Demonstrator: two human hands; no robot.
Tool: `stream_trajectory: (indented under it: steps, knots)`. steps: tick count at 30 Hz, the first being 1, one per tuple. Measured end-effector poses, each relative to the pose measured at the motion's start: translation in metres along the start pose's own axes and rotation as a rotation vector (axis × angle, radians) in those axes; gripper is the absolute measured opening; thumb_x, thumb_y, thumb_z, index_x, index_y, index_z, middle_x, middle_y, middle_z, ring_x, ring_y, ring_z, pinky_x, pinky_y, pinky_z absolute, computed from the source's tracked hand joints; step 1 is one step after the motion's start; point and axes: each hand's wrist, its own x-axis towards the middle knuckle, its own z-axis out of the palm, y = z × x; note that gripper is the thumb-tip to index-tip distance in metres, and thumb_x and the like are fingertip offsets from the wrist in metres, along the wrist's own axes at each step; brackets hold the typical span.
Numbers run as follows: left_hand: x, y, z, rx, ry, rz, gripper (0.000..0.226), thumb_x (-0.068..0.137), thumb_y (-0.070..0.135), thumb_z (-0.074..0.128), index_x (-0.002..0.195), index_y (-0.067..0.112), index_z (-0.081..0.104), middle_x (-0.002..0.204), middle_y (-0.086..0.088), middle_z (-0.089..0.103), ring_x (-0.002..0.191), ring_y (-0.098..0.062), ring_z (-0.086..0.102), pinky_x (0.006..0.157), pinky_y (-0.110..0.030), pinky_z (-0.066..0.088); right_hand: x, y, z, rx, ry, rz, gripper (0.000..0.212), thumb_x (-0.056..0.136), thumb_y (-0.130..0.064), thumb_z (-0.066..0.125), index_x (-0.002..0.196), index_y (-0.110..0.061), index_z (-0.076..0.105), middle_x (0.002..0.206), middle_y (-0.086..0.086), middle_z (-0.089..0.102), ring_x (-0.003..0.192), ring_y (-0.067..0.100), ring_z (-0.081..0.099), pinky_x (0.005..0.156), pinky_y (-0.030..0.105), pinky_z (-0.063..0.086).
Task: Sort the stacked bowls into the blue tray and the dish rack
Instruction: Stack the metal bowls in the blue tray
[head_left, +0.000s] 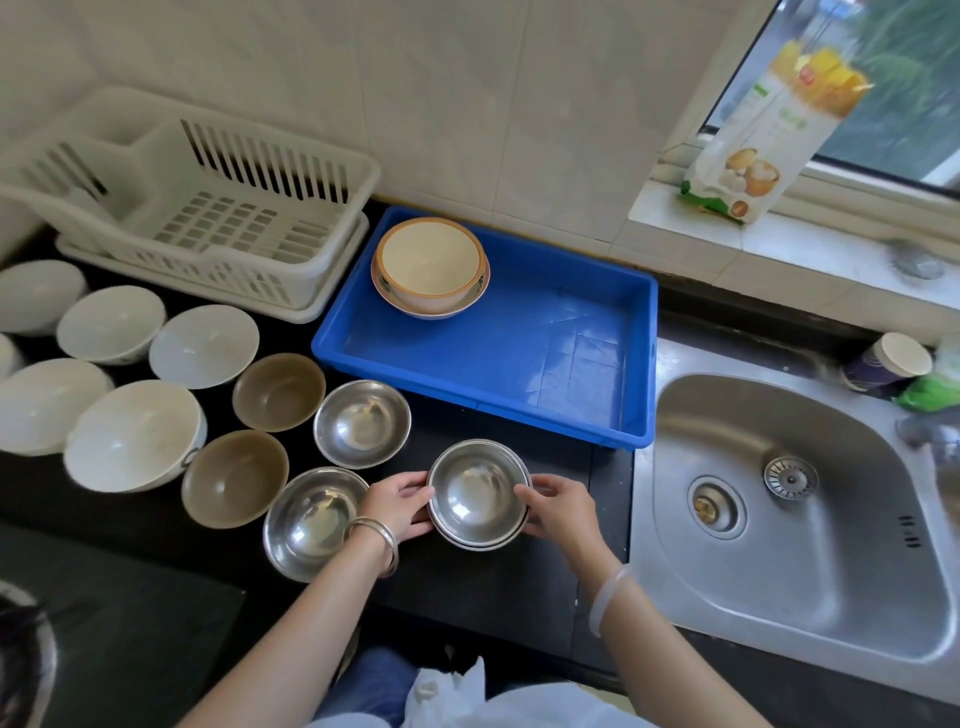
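Observation:
A small stack of steel bowls (478, 493) sits on the black counter in front of me. My left hand (397, 506) grips its left rim and my right hand (558, 506) grips its right rim. Behind it lies the blue tray (545, 364), holding two nested cream bowls with orange rims (430, 267) in its far left corner. The white dish rack (208, 208) stands to the left of the tray with no dishes in it. Two single steel bowls (362, 423) (311, 519) rest to the left of the stack.
Two brown bowls (279, 392) (235, 478) and several white bowls (135, 434) cover the counter's left side. A steel sink (795, 519) lies at the right, with a cup (891, 364) at its far edge. A food packet (763, 140) stands on the window sill.

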Motion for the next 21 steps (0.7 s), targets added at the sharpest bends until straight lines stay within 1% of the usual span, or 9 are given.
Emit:
stream_trajectory:
  steps: [3, 6, 8, 10, 11, 13, 15, 18, 21]
  knots:
    - [-0.001, 0.017, 0.002, -0.002, -0.015, 0.060, 0.031, 0.089, 0.003, 0.054, 0.120, 0.006, 0.055, 0.114, -0.013, 0.060, 0.101, -0.025, 0.060, 0.075, -0.034, 0.051, 0.001, -0.014, -0.005, -0.023, 0.032, -0.063, 0.016, 0.082, -0.021, 0.073, 0.096, -0.019, 0.069, 0.090, 0.006, 0.071, 0.079, 0.019, 0.071, 0.056, 0.023, 0.058]
    - [0.001, 0.046, 0.008, -0.014, -0.031, 0.125, 0.029, 0.089, 0.005, 0.055, 0.118, 0.008, 0.056, 0.108, -0.009, 0.059, 0.099, -0.022, 0.059, 0.072, -0.031, 0.052, 0.006, -0.041, -0.012, 0.027, 0.048, -0.143, 0.012, 0.081, -0.019, 0.074, 0.092, -0.015, 0.072, 0.081, 0.005, 0.071, 0.070, 0.015, 0.070, 0.055, 0.023, 0.057]
    - [0.004, 0.067, 0.014, -0.023, -0.042, 0.156, 0.028, 0.090, 0.007, 0.055, 0.118, 0.008, 0.056, 0.108, -0.008, 0.060, 0.100, -0.023, 0.059, 0.074, -0.033, 0.051, 0.011, -0.062, -0.017, 0.078, 0.043, -0.169, 0.008, 0.081, -0.018, 0.073, 0.088, -0.013, 0.071, 0.075, 0.005, 0.069, 0.062, 0.012, 0.067, 0.053, 0.022, 0.056]
    - [0.010, 0.087, 0.023, -0.040, -0.049, 0.184, 0.027, 0.090, 0.008, 0.054, 0.117, 0.006, 0.055, 0.107, -0.008, 0.060, 0.097, -0.023, 0.059, 0.079, -0.035, 0.050, 0.020, -0.083, -0.022, 0.094, 0.044, -0.185, 0.004, 0.082, -0.018, 0.073, 0.081, -0.016, 0.069, 0.073, 0.003, 0.066, 0.056, 0.011, 0.064, 0.054, 0.023, 0.057]
    - [0.013, 0.097, 0.028, -0.048, -0.047, 0.199, 0.026, 0.091, 0.009, 0.054, 0.116, 0.006, 0.055, 0.106, -0.008, 0.060, 0.094, -0.022, 0.059, 0.080, -0.035, 0.049, 0.025, -0.093, -0.024, 0.100, 0.040, -0.190, 0.005, 0.082, -0.018, 0.073, 0.082, -0.015, 0.068, 0.074, 0.004, 0.066, 0.057, 0.012, 0.063, 0.056, 0.026, 0.058]
    - [0.021, 0.115, 0.039, -0.045, -0.030, 0.228, 0.025, 0.091, 0.011, 0.054, 0.116, 0.007, 0.056, 0.104, -0.007, 0.060, 0.085, -0.021, 0.060, 0.077, -0.035, 0.051, 0.037, -0.110, -0.029, 0.105, 0.034, -0.194, 0.013, 0.083, -0.019, 0.072, 0.092, -0.009, 0.068, 0.080, 0.007, 0.065, 0.061, 0.018, 0.063, 0.057, 0.028, 0.058]
    - [0.032, 0.130, 0.051, -0.054, -0.029, 0.221, 0.025, 0.091, 0.013, 0.053, 0.116, 0.009, 0.057, 0.104, -0.007, 0.060, 0.082, -0.022, 0.061, 0.070, -0.034, 0.053, 0.051, -0.125, -0.034, 0.108, 0.046, -0.193, 0.018, 0.083, -0.019, 0.071, 0.096, -0.007, 0.067, 0.082, 0.008, 0.064, 0.061, 0.020, 0.063, 0.053, 0.024, 0.056]
    - [0.054, 0.145, 0.069, -0.098, -0.048, 0.159, 0.027, 0.093, 0.014, 0.052, 0.119, 0.010, 0.056, 0.111, -0.007, 0.058, 0.095, -0.029, 0.059, 0.069, -0.036, 0.053, 0.075, -0.139, -0.039, 0.108, 0.068, -0.176, 0.013, 0.084, -0.020, 0.071, 0.092, -0.011, 0.067, 0.083, 0.007, 0.062, 0.057, 0.018, 0.063, 0.049, 0.021, 0.053]
    - [0.078, 0.150, 0.086, -0.121, -0.039, 0.112, 0.029, 0.094, 0.011, 0.048, 0.123, 0.010, 0.054, 0.119, -0.011, 0.057, 0.099, -0.028, 0.057, 0.075, -0.037, 0.051, 0.102, -0.145, -0.041, 0.097, 0.082, -0.125, 0.025, 0.085, -0.020, 0.069, 0.106, -0.007, 0.064, 0.082, 0.007, 0.063, 0.059, 0.018, 0.064, 0.051, 0.022, 0.055]
